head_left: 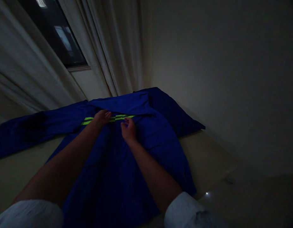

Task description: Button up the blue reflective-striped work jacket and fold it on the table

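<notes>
A blue long-sleeved work jacket [118, 171] lies spread on a pale flat surface, with yellow-green stripes [121, 117] across its upper part. One of its sleeves [42, 125] stretches out to the left. Along the top edge a band of the blue cloth [122, 103] lies folded across. My left hand [103, 117] is over the stripes, fingers loosely bent and apart, gripping nothing visible. Just right of it, my right hand [129, 129] hovers at or just above the cloth below the stripes, thumb and fingers apart. Whether either hand touches the cloth I cannot tell.
Behind the jacket, a dark blue pointed piece, perhaps a pillow [175, 110], rests near the wall [220, 79]. The pale surface [205, 155] ends at a corner on the right. Long curtains [118, 41] hang behind, beside a dark window [63, 34]. The room is dim.
</notes>
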`<action>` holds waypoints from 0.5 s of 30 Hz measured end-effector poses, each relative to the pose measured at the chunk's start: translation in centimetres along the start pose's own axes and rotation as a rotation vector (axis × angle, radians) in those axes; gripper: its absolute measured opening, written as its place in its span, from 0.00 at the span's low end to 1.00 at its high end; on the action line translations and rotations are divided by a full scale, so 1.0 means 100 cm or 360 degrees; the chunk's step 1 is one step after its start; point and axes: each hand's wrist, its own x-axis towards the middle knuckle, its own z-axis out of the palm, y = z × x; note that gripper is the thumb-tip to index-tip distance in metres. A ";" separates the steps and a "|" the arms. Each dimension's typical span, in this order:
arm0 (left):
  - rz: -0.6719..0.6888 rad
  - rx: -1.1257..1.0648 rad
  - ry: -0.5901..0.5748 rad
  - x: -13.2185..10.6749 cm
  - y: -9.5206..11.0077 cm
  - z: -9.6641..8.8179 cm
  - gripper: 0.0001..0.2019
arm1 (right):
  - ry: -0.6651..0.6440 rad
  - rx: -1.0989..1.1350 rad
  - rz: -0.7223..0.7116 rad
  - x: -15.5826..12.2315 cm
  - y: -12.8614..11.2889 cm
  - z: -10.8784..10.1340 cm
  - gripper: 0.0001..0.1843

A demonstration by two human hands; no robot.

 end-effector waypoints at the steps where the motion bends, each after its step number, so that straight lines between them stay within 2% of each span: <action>1: -0.0005 -0.0001 0.0048 0.003 0.006 -0.006 0.08 | 0.0132 0.0304 0.0220 0.013 -0.001 -0.007 0.16; 4: -0.0004 -0.0033 0.0104 0.014 0.014 -0.018 0.07 | 0.0434 0.1001 0.0754 0.056 -0.007 -0.037 0.12; 7: -0.0006 -0.0077 0.0076 0.025 0.011 -0.026 0.07 | 0.0554 0.1196 0.1043 0.096 -0.016 -0.067 0.12; 9: -0.0010 -0.0106 0.0039 0.030 0.007 -0.030 0.06 | 0.0583 0.1177 0.1067 0.114 -0.022 -0.080 0.12; 11: -0.0020 -0.0129 0.0005 0.036 0.006 -0.032 0.06 | 0.0640 0.1132 0.0995 0.123 -0.026 -0.089 0.11; 15: -0.0018 -0.0164 -0.0053 0.052 0.007 -0.033 0.02 | 0.0867 0.1063 0.0745 0.118 -0.022 -0.104 0.10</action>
